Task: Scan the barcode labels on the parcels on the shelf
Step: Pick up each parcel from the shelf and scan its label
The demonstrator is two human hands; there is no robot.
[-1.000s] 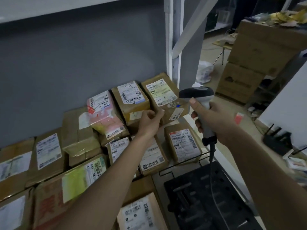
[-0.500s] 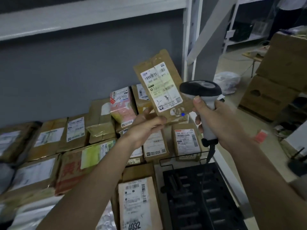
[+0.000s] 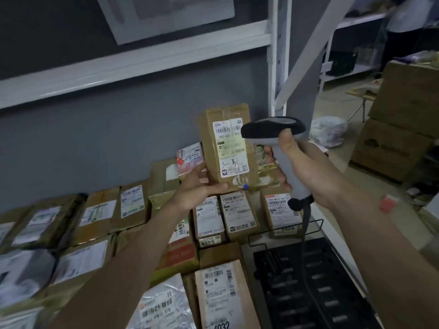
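My left hand (image 3: pixel 198 188) grips the bottom edge of a small brown cardboard parcel (image 3: pixel 226 148) and holds it upright above the shelf. Its white barcode label (image 3: pixel 229 148) faces me. My right hand (image 3: pixel 306 169) holds a grey and black barcode scanner (image 3: pixel 273 131) by its handle, with the scanner head just right of the label and overlapping its upper right corner. A black cable hangs from the handle. Several more labelled brown parcels (image 3: pixel 237 214) lie flat on the shelf below.
A white shelf post (image 3: pixel 276 55) and a diagonal brace rise right of the parcel, and a white shelf beam (image 3: pixel 133 65) runs above. A black slotted tray (image 3: pixel 316 281) sits at the lower right. Big cardboard boxes (image 3: pixel 403 119) stand on the floor at the far right.
My left hand took the parcel off the back row, lifted it, and turned it upright. The scanner head moved in close to its label. My view tilted upward.
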